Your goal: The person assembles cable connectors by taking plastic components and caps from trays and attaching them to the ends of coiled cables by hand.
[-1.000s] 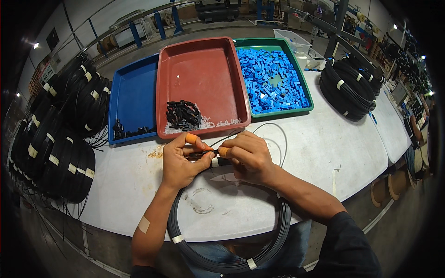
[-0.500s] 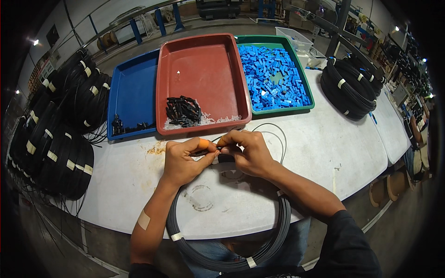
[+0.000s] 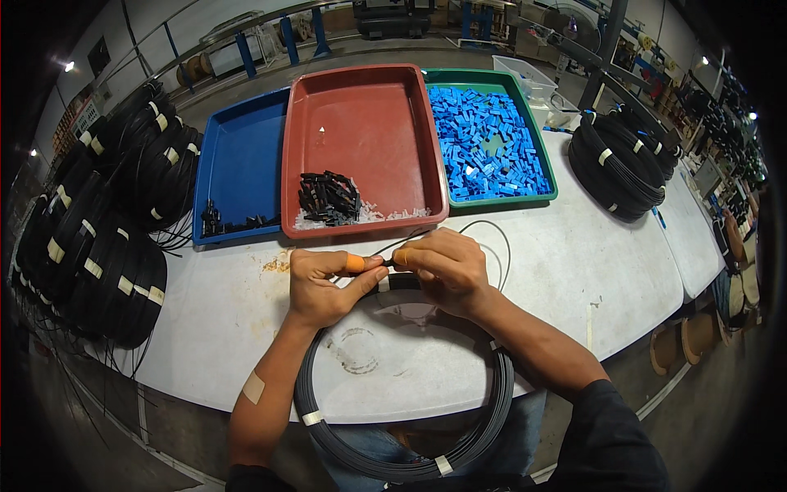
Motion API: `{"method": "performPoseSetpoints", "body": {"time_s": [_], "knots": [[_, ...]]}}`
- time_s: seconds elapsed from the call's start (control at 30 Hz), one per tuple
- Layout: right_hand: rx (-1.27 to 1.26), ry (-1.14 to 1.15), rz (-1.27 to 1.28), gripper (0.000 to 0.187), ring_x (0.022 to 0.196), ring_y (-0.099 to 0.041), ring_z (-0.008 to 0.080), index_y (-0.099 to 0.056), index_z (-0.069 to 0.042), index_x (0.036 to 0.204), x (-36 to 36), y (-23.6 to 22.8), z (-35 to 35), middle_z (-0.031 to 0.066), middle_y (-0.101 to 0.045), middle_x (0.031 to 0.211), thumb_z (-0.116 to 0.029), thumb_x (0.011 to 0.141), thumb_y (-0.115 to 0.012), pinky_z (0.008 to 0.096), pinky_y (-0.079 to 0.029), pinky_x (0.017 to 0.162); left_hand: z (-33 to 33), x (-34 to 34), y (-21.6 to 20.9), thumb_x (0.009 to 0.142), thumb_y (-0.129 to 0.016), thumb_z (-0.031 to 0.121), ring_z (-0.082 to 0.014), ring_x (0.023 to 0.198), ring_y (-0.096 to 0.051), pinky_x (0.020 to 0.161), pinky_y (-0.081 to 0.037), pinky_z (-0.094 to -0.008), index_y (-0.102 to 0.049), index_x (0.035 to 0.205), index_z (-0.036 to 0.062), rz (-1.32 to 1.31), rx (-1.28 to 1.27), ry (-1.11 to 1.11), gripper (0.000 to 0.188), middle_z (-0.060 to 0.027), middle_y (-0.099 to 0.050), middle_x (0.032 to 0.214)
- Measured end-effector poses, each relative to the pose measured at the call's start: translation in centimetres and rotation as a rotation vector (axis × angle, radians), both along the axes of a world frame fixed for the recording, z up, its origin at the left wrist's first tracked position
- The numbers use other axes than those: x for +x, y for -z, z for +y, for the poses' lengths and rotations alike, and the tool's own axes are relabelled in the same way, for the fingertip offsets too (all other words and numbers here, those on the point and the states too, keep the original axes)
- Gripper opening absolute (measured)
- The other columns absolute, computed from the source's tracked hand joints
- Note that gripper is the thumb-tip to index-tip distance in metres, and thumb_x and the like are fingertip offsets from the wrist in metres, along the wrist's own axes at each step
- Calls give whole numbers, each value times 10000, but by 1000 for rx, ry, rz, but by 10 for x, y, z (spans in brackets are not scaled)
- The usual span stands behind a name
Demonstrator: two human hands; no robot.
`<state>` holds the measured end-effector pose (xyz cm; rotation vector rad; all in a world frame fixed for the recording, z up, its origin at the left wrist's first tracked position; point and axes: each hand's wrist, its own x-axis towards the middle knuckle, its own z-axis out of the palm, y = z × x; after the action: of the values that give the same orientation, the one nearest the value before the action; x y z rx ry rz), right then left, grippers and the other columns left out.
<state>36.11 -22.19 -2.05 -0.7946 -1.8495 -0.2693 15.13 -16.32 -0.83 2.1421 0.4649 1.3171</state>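
Over the middle of the table, my left hand (image 3: 326, 283) and my right hand (image 3: 452, 266) meet fingertip to fingertip. Both are closed in a pinch on a small black piece (image 3: 388, 263), mostly hidden by the fingers. Orange wraps cover a finger on each hand. A thin dark cable (image 3: 507, 246) loops out behind the right hand. Below my hands a large coil of black cable (image 3: 306, 385), bound with pale tape, lies partly on the table and overhangs its front edge above my lap.
Behind my hands stand a blue tray (image 3: 246, 139) with a few black pieces, a red tray (image 3: 365, 111) holding black and clear small parts, and a green tray (image 3: 539, 176) full of blue clips. Taped cable coils are stacked left (image 3: 115, 287) and right (image 3: 615, 168) on the white table (image 3: 566, 295).
My right fingers have shifted slightly right and now sit more extended against the small black piece. The left hand keeps its pinch. The whole view has tilted a little.
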Motion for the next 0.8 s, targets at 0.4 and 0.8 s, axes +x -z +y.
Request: {"method": "performPoseSetpoints", "body": {"time_s": [0.4,0.8], "knots": [[-897,-217,355,183,684,-652,112,-722,31,989,1,-5,0,137,-737,830,18,810,-760,281,-511,623,-2,0,-2,771,-815,18,-191,654,-744,562,-570,-251,-766,857,-6,231,493,23,103,-140,-768,857],[-822,-158,459,137,693,-655,97,-719,25,941,-11,-1,-2,95,-738,816,47,811,-755,281,-519,625,0,-3,-1,773,-831,26,-185,654,-741,584,-571,-251,-785,897,8,163,286,0,134,-125,-764,811]]}}
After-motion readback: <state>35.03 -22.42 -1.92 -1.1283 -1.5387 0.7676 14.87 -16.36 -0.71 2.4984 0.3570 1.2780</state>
